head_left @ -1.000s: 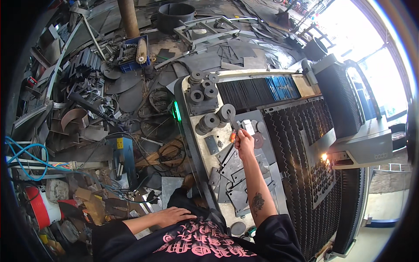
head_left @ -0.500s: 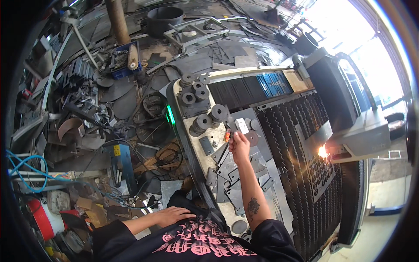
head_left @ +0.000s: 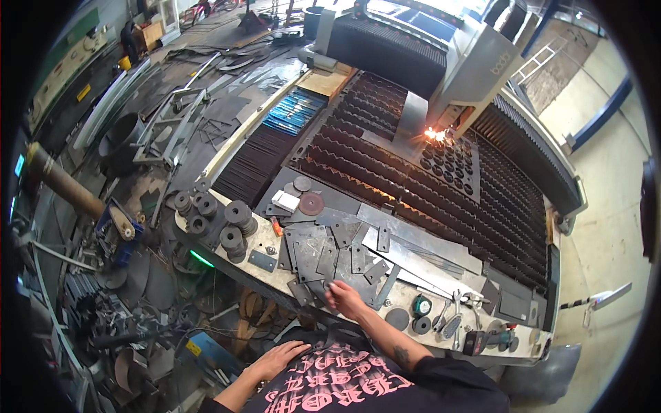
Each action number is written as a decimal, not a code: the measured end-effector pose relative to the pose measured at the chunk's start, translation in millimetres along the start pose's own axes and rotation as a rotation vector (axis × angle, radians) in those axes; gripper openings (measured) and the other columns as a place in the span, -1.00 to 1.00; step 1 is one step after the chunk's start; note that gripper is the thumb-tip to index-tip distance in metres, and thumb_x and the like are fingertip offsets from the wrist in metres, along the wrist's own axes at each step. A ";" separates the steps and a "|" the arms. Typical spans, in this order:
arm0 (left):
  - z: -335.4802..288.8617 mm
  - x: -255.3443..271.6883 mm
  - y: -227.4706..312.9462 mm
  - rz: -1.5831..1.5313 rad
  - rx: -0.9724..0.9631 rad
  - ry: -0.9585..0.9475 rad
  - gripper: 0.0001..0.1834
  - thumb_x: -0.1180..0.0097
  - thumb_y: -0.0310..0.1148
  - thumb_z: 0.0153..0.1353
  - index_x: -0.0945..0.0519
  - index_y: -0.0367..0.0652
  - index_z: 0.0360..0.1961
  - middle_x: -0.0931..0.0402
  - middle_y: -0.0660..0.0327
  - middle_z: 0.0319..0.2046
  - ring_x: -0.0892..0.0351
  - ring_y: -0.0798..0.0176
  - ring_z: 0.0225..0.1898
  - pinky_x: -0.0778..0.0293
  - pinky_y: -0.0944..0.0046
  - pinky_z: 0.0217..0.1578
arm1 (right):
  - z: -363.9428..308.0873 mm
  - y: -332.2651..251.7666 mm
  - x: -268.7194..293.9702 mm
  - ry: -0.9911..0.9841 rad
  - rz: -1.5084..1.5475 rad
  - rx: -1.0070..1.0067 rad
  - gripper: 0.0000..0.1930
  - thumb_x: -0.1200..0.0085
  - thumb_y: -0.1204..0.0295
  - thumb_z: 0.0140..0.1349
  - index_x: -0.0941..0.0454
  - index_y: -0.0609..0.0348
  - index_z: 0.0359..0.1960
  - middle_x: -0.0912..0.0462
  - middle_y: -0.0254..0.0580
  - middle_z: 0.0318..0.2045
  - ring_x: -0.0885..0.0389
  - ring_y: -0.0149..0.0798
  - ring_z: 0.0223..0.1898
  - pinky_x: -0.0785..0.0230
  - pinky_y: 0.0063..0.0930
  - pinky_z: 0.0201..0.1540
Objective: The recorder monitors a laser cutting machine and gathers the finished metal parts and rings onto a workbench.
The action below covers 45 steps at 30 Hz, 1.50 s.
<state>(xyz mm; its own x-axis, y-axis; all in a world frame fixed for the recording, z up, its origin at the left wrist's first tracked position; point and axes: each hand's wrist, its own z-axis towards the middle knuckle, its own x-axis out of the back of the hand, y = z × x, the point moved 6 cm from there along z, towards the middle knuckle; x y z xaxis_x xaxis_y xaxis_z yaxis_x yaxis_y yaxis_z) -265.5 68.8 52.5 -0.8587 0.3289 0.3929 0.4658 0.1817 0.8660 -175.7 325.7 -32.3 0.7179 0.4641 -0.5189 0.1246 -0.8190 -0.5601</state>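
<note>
My left hand (head_left: 279, 359) rests flat against the front of my dark shirt, fingers stretched out and holding nothing. Over the near edge of the machine's ledge, my right hand (head_left: 343, 300) has its fingers curled together. Something small may be at its fingertips, but I cannot make out what. Just beyond it lie loose flat steel plates (head_left: 306, 248) with drilled holes, overlapping one another. An orange object (head_left: 277, 227) and a small white box (head_left: 285, 201) sit farther off to the left, near a brownish disc (head_left: 311, 204).
Stacked metal rings (head_left: 232, 241) crowd the ledge's left end. A tape measure (head_left: 422, 305), spanners (head_left: 452, 323) and a cordless power tool (head_left: 490, 341) lie at the right. Beyond, a cutting head (head_left: 451, 113) throws sparks over a perforated sheet (head_left: 451, 165) on the slatted bed. Scrap metal covers the floor at left.
The view has swung to the right. My right hand has drawn back from beside the white box to the near edge of the plates. My left hand stays against my shirt.
</note>
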 end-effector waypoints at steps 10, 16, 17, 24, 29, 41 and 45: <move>23.3 15.3 13.8 0.138 -0.098 -0.114 -0.31 0.03 -0.42 0.32 -0.23 0.04 0.50 -0.20 0.04 0.44 -0.23 -0.08 0.45 -0.21 0.04 0.43 | -94.6 51.6 127.9 0.422 0.094 0.171 -0.90 -0.16 0.35 0.45 -0.50 0.00 -0.20 -0.75 -0.23 -0.24 -0.72 -0.36 -0.26 -0.51 -0.45 -0.34; 22.9 4.3 6.4 0.152 -0.108 -0.160 -0.28 -0.02 -0.36 0.31 -0.20 0.05 0.51 -0.17 0.04 0.44 -0.22 -0.09 0.46 -0.20 0.03 0.43 | -119.0 79.7 142.5 0.553 0.203 0.202 -0.89 -0.18 0.34 0.43 -0.51 0.03 -0.17 -0.76 -0.24 -0.23 -0.73 -0.34 -0.24 -0.53 -0.45 -0.33; 20.6 1.7 3.3 0.153 -0.117 -0.167 -0.29 -0.01 -0.35 0.32 -0.19 0.05 0.51 -0.17 0.04 0.45 -0.21 -0.08 0.46 -0.20 0.03 0.43 | -123.6 83.8 145.5 0.606 0.209 0.203 -0.88 -0.18 0.34 0.43 -0.52 0.03 -0.16 -0.76 -0.25 -0.22 -0.73 -0.34 -0.23 -0.53 -0.45 -0.32; 11.7 -5.4 8.7 0.147 -0.067 -0.145 -0.33 0.09 -0.38 0.37 -0.19 0.07 0.52 -0.17 0.06 0.46 -0.20 -0.05 0.47 -0.18 0.05 0.44 | -117.6 110.4 164.5 0.479 0.108 0.081 -0.85 -0.20 0.37 0.40 -0.54 0.06 -0.09 -0.76 -0.25 -0.18 -0.72 -0.32 -0.20 -0.57 -0.40 -0.26; 9.6 -9.9 11.1 0.135 -0.064 -0.101 -0.34 0.10 -0.37 0.39 -0.19 0.07 0.52 -0.17 0.06 0.45 -0.20 -0.05 0.47 -0.17 0.05 0.45 | -107.4 103.6 167.6 0.458 0.199 0.092 -0.85 -0.22 0.34 0.39 -0.53 0.03 -0.13 -0.76 -0.25 -0.14 -0.73 -0.32 -0.16 -0.55 -0.37 -0.23; 16.4 -11.8 23.0 0.090 0.029 -0.041 -0.29 0.05 -0.40 0.36 -0.17 0.10 0.54 -0.16 0.07 0.46 -0.18 -0.02 0.48 -0.13 0.05 0.47 | -95.1 47.9 159.9 0.432 0.116 0.163 -0.81 -0.24 0.27 0.39 -0.45 -0.05 -0.24 -0.74 -0.26 -0.06 -0.70 -0.27 -0.01 -0.50 -0.29 -0.14; 13.6 -9.9 22.7 0.064 0.055 -0.023 -0.26 -0.03 -0.31 0.34 -0.16 0.11 0.55 -0.16 0.07 0.47 -0.16 -0.04 0.49 -0.12 0.03 0.46 | -82.6 44.8 153.1 0.330 0.117 0.080 -0.83 -0.21 0.26 0.40 -0.47 -0.05 -0.20 -0.74 -0.26 -0.05 -0.70 -0.27 0.00 -0.49 -0.28 -0.13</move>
<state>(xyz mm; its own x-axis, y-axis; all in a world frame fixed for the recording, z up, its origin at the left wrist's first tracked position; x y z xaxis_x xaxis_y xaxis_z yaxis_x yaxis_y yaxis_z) -243.6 82.4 64.0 -0.8222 0.3623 0.4389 0.5308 0.2101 0.8210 -3.6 332.2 -83.4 0.9082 0.2245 -0.3533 -0.0158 -0.8250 -0.5649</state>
